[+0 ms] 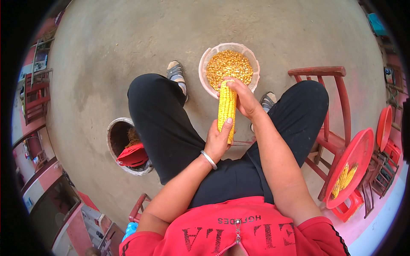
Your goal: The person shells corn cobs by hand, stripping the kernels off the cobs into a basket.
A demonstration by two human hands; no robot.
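Corn cob — near end pinched in my left hand, far end in my right hand — could slip if either slackens.

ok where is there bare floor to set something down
Bare floor lies beyond the plastic basket of corn kernels, and between the bucket and the far-left chair. Right of the right leg is crowded: a red wooden chair, then a red basin holding corn ears.
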